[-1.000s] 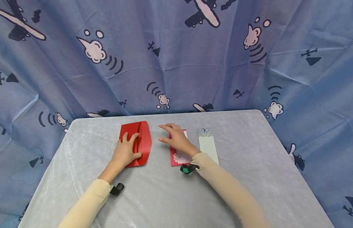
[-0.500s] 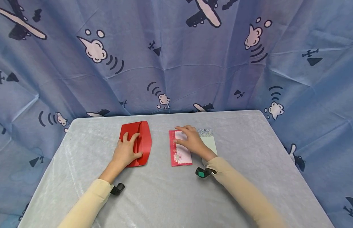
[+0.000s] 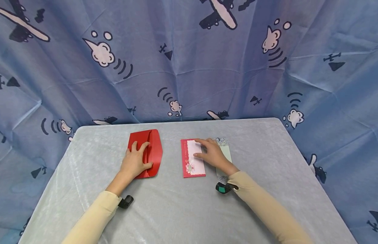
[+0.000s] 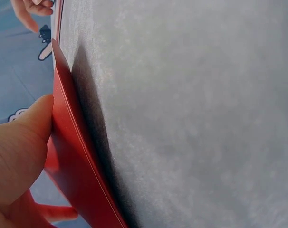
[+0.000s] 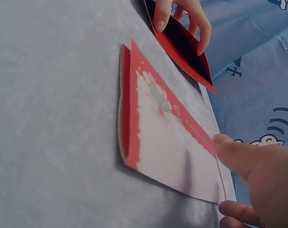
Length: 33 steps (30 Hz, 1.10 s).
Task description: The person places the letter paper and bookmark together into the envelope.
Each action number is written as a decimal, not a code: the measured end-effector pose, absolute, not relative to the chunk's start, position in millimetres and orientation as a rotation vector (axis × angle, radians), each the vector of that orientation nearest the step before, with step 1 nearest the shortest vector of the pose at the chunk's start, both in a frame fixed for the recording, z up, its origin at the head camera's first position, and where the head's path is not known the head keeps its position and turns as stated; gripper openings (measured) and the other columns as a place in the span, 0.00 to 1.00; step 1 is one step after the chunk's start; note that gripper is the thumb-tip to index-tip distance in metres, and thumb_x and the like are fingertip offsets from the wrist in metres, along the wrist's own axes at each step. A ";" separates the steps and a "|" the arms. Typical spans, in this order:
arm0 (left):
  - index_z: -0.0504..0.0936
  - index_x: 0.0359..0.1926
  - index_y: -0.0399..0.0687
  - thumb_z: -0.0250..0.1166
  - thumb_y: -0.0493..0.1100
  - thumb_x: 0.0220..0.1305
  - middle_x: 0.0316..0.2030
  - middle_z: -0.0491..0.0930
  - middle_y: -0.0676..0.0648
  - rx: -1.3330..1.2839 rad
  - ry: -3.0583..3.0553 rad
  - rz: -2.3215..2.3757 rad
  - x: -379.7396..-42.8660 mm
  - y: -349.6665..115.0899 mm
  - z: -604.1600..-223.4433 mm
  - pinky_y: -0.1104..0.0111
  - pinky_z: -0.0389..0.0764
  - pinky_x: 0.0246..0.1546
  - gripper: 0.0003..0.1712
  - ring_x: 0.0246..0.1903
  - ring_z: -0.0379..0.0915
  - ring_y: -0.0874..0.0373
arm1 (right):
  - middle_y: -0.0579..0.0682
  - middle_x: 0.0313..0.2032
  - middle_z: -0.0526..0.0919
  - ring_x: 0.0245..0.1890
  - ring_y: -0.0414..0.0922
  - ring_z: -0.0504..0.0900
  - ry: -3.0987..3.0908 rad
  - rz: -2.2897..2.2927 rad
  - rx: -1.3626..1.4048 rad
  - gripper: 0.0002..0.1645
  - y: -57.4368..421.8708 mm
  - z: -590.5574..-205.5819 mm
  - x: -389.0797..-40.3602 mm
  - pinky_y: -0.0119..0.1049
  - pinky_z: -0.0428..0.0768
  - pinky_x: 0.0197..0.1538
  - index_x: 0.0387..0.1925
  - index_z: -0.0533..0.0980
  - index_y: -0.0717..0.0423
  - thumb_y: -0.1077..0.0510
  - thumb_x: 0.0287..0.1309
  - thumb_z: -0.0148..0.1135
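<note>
A red envelope (image 3: pixel 156 149) lies at the table's left, its flap folded out to the right. My left hand (image 3: pixel 133 162) rests on it with fingers spread and thumb near the flap; the right wrist view shows the envelope's mouth gaping under these fingers. Right of it lies a folded pink-and-red greeting card (image 3: pixel 195 167) with flowers, its leaves slightly parted at one edge in the right wrist view. My right hand (image 3: pixel 214 154) is at its right edge, thumb and fingertips apart and overlapping it. A pale green card (image 3: pixel 227 154) with patterned ends is partly hidden under the right hand.
A grey cloth covers the table (image 3: pixel 173 210). Behind it hangs a blue curtain (image 3: pixel 192 57) printed with planes. Each wrist wears a small black camera, as at the left wrist (image 3: pixel 126 202).
My right hand has drawn back to the right across the pink card, uncovering most of its front and covering part of the green card. The left hand and envelope have stayed put.
</note>
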<state>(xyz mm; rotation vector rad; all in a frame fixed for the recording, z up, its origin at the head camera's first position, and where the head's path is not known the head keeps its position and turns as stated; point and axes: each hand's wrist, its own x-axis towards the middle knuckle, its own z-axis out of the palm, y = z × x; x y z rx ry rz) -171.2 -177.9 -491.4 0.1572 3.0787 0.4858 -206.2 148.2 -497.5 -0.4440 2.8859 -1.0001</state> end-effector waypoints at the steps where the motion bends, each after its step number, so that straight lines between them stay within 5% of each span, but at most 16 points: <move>1: 0.62 0.71 0.54 0.73 0.53 0.51 0.70 0.57 0.27 0.157 3.077 0.484 -171.3 -177.8 -491.4 0.41 0.83 0.41 0.48 0.55 0.67 0.22 | 0.56 0.49 0.80 0.50 0.51 0.75 2.887 -0.986 -0.445 0.38 148.1 -498.0 -205.8 0.46 0.73 0.52 0.66 0.72 0.47 0.48 0.54 0.73; 33: 0.62 0.71 0.55 0.73 0.53 0.52 0.70 0.56 0.27 0.153 3.066 0.476 -171.0 -177.7 -490.6 0.40 0.83 0.42 0.47 0.57 0.65 0.20 | 0.56 0.48 0.77 0.47 0.49 0.72 2.991 -0.668 -0.466 0.39 137.5 -502.1 -200.3 0.45 0.74 0.52 0.63 0.74 0.51 0.48 0.50 0.76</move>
